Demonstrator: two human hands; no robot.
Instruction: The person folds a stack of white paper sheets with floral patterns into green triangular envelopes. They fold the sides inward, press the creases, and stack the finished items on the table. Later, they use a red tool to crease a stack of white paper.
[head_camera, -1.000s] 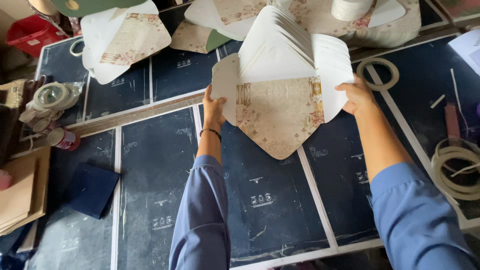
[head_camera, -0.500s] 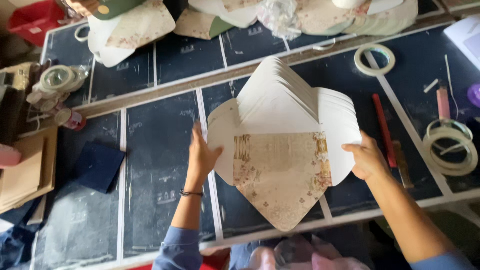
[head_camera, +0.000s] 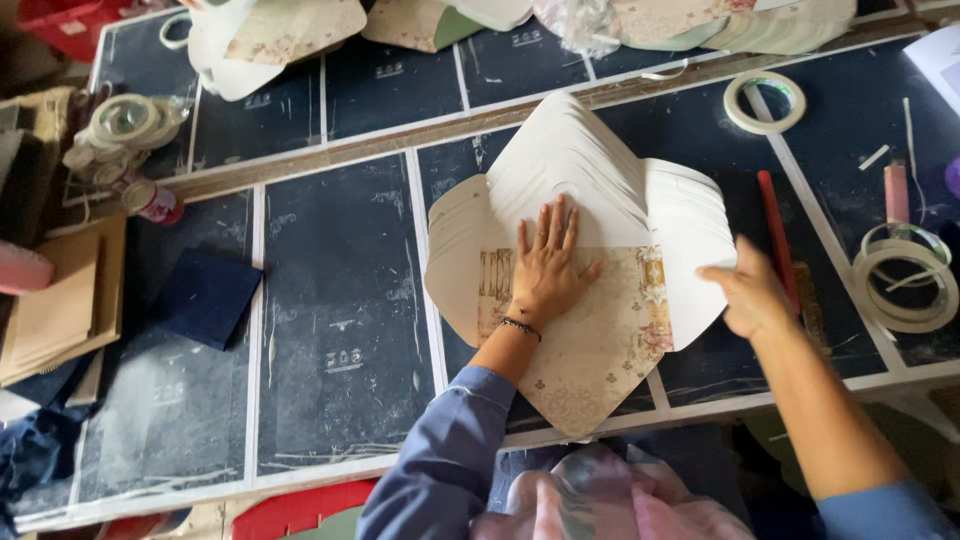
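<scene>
Two hands work a fanned stack of unfolded envelope blanks (head_camera: 590, 220) lying on a dark panelled work table (head_camera: 340, 330); the stack rests near the table's front edge, its white flaps spread upward and to both sides, its patterned beige lower flap pointing toward the person. Left hand (head_camera: 548, 265) lies flat on the middle of the stack, palm down, fingers straight and slightly spread, pressing the paper rather than pinching it; a thin dark bracelet (head_camera: 521, 328) circles the wrist above a blue sleeve (head_camera: 440, 460). Right hand (head_camera: 748, 295) sits at the stack's right flap, fingers loosely curled with the tips touching the flap's edge; whether it pinches the paper cannot be told. Just right of that hand lies a red pencil-like stick (head_camera: 775, 240); farther right, rings of tape (head_camera: 905, 280); one more tape ring (head_camera: 765, 102) lies above the stack. Left of the stack sits a dark blue square pad (head_camera: 205, 298); at the far edge, further piles of envelope blanks (head_camera: 285, 35).
</scene>
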